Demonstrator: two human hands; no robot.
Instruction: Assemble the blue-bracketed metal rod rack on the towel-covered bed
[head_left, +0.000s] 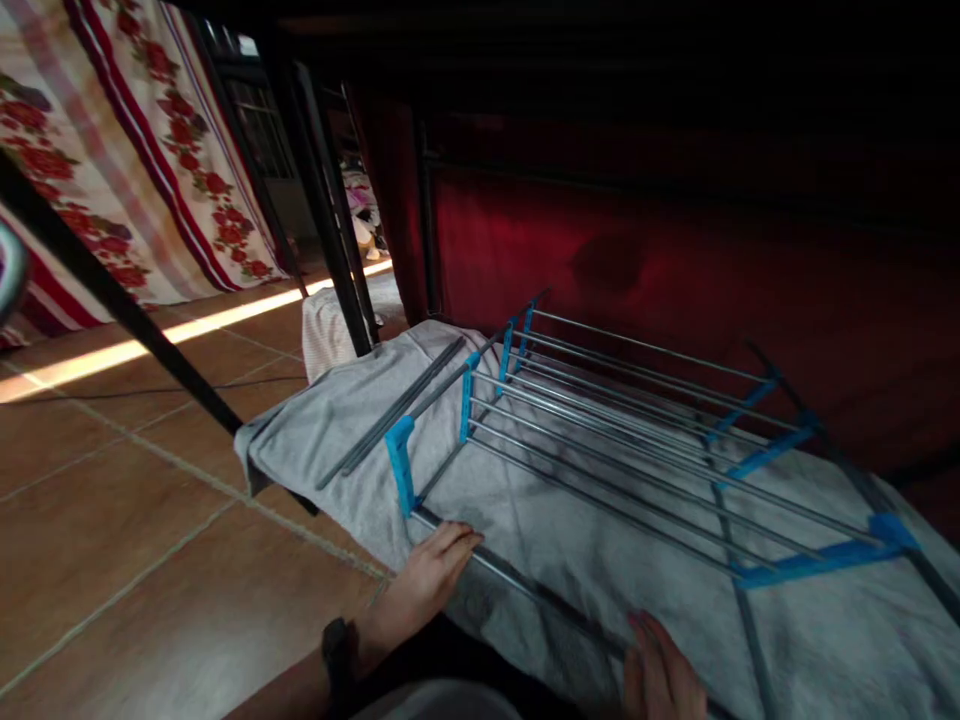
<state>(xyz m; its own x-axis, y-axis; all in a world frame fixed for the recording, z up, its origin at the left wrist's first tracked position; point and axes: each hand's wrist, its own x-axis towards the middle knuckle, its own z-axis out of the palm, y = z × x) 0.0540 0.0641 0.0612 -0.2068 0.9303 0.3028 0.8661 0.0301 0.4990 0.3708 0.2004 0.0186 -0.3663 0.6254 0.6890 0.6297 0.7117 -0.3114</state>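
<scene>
A shoe rack frame with grey metal tubes [592, 440] and blue plastic brackets [401, 465] lies on a grey blanket [517, 520]. My left hand [435, 570], with a dark band at the wrist, is closed over the near front tube [517, 582], close to its left blue bracket. Farther right along the same tube, my right hand [664, 672] has its fingers curled over it; the lower part of that hand is cut off by the frame's edge. Loose grey tubes [397, 408] lie side by side on the blanket, left of the rack.
A dark red panel [525, 240] stands behind the rack. Black metal posts [322, 200] rise at the left, with a slanting black bar [127, 300] nearer. Beyond them are a tiled floor [187, 470] and a floral curtain [150, 150]. Overhead it is dark.
</scene>
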